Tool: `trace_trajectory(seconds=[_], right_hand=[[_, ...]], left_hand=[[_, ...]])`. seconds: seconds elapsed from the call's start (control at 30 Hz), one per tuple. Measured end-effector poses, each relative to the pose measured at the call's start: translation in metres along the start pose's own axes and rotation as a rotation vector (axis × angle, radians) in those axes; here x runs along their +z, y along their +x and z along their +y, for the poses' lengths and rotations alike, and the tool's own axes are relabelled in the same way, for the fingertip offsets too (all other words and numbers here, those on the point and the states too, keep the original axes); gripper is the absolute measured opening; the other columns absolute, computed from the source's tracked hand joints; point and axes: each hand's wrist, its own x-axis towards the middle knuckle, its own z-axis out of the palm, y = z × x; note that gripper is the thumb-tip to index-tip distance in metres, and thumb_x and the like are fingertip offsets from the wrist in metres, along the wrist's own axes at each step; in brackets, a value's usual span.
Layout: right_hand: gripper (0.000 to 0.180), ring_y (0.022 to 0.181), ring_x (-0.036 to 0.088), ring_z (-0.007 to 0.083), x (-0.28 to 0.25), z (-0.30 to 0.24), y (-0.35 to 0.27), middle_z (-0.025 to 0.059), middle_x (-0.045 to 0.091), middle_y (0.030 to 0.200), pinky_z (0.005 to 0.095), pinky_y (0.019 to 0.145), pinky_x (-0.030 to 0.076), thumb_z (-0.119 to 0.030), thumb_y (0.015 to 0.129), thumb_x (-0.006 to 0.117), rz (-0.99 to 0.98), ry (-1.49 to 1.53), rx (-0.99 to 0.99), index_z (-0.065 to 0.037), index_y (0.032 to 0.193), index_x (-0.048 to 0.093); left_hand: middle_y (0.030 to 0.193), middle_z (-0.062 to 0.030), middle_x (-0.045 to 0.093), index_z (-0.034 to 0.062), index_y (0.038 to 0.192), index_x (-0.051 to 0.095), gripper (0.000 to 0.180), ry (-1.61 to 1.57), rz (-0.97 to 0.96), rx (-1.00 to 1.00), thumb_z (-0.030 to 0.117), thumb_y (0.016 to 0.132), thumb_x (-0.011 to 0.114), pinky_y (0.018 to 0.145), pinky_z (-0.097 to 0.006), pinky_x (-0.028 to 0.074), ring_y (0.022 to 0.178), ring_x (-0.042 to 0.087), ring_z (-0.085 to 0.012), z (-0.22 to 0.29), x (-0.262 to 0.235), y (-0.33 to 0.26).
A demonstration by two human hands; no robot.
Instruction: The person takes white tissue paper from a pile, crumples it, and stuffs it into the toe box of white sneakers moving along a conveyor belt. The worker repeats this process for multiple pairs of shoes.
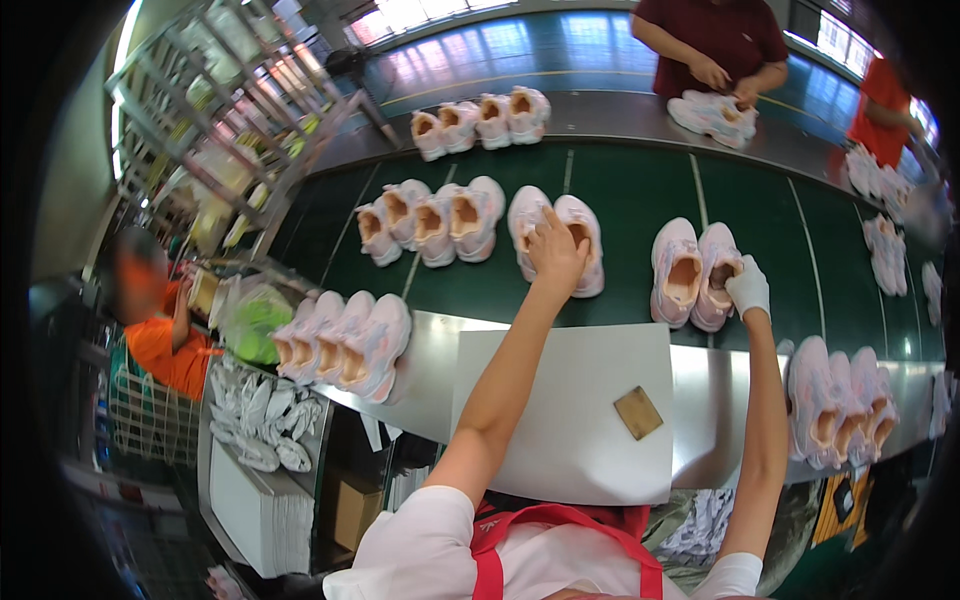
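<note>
My bare left hand (556, 256) reaches over a pair of pale pink and white sneakers on the green conveyor belt (620, 190). Its fingers lie at the opening of the left sneaker (525, 212), the thumb side at the right sneaker (580, 218), pinching their adjoining edges. My right hand (750, 288), in a white glove, grips the heel edge of a similar sneaker (715, 310), its fingertips partly hidden at the opening. The matching sneaker (674, 262) stands close on its left.
More sneakers stand at left on the belt (435, 230) and metal edge (350, 345), at the far side (480, 122) and right (840, 405). A grey board (560, 400) bears a small brown block (638, 413). Across the belt, a person (710, 45) handles shoes.
</note>
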Motion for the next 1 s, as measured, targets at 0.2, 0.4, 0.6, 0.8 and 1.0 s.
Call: trace_trajectory(seconds=[0.2,0.4,0.6,0.8,1.0], right_hand=[[0.017,0.091,0.058,0.0429,0.011,-0.026,-0.002,0.0240,0.062,0.092,0.0465,0.075,0.048,-0.013,0.077,0.056,-0.014,-0.012,-0.050,-0.006,0.093,0.053],[0.020,0.089,0.060,0.0402,0.006,-0.019,-0.006,0.0208,0.063,0.094,0.0423,0.076,0.050,-0.009,0.078,0.054,-0.018,-0.001,-0.137,-0.007,0.097,0.055],[0.022,0.091,0.061,0.0371,0.016,-0.004,0.007,0.0166,0.064,0.098,0.0396,0.079,0.050,-0.011,0.079,0.053,-0.054,0.014,-0.081,-0.010,0.100,0.061],[0.021,0.084,0.064,0.0302,0.016,-0.021,0.009,0.0139,0.066,0.090,0.0373,0.074,0.050,-0.010,0.075,0.058,-0.164,-0.011,-0.173,-0.011,0.094,0.067],[0.040,0.097,0.060,0.0344,0.044,-0.118,-0.010,0.0148,0.060,0.112,0.0359,0.084,0.050,-0.011,0.068,0.066,-0.263,0.023,-0.241,-0.010,0.108,0.060]], left_hand=[[0.116,-0.0196,0.059,-0.0055,0.139,0.018,0.102,-0.012,-0.325,-0.187,0.033,0.065,0.078,0.090,-0.040,0.045,0.107,0.058,-0.0319,-0.027,0.029,0.060],[0.106,-0.0142,0.064,0.0101,0.131,0.039,0.059,0.158,-0.245,0.040,0.015,0.078,0.063,0.078,-0.038,0.050,0.098,0.063,-0.0285,-0.097,0.028,0.073],[0.130,-0.0140,0.049,0.0147,0.133,0.040,0.060,0.134,-0.087,0.003,0.016,0.077,0.061,0.096,-0.040,0.040,0.122,0.045,-0.0268,-0.225,0.003,0.115],[0.142,-0.0170,0.035,0.0086,0.139,0.033,0.059,-0.280,-0.149,-0.464,0.035,0.090,0.050,0.108,-0.042,0.025,0.132,0.031,-0.0322,-0.276,-0.032,0.154],[0.106,-0.0160,0.059,0.0039,0.123,0.048,0.052,0.322,0.092,0.095,0.020,0.077,0.065,0.087,-0.038,0.044,0.106,0.055,-0.0299,-0.139,-0.077,0.084]])
